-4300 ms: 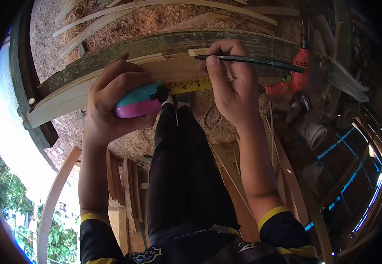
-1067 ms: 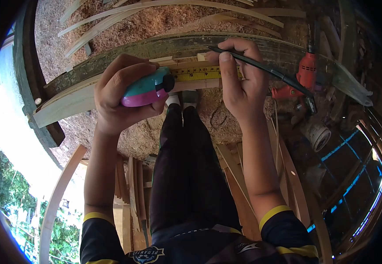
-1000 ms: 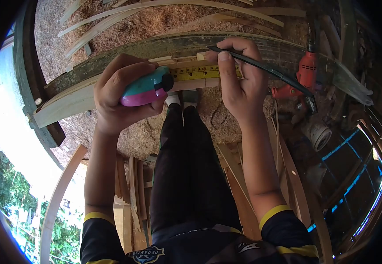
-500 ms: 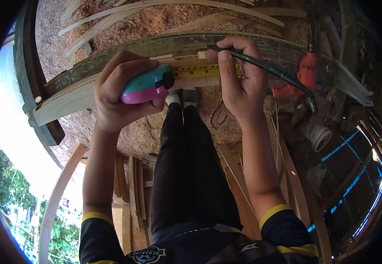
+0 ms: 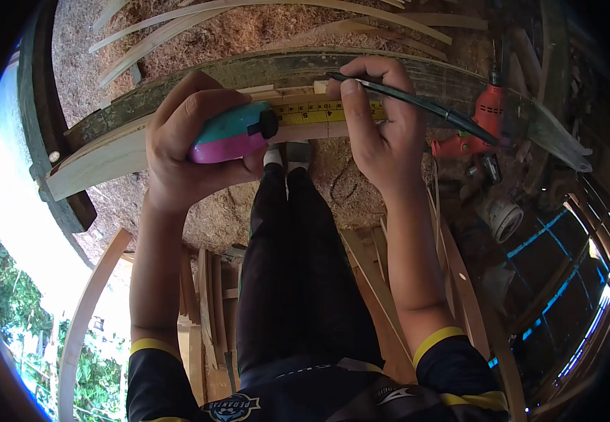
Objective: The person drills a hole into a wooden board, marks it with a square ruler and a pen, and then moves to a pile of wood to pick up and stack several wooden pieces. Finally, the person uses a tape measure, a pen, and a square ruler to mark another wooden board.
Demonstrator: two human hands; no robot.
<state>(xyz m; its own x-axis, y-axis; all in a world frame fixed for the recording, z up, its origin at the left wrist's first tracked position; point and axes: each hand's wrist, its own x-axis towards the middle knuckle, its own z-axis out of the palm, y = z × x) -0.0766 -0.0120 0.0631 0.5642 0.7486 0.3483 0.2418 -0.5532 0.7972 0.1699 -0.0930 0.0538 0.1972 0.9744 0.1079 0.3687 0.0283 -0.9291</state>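
Note:
My left hand is wrapped round a teal and pink tape measure. From its case the yellow blade runs right along a pale strip of wood. My right hand grips a dark pen-like tool between thumb and fingers, its tip pointing left above the blade. The fingers of that hand are also at the blade's right end, which they partly hide. Behind the strip lies a dark, weathered beam.
A red power drill rests at the right, near a clear plastic piece and a whitish container. Thin curved wood strips lie across the shavings beyond the beam. More boards lie beside my legs.
The view has shifted slightly. The rear end of the dark tool in my right hand has swung a little; both hands keep their holds.

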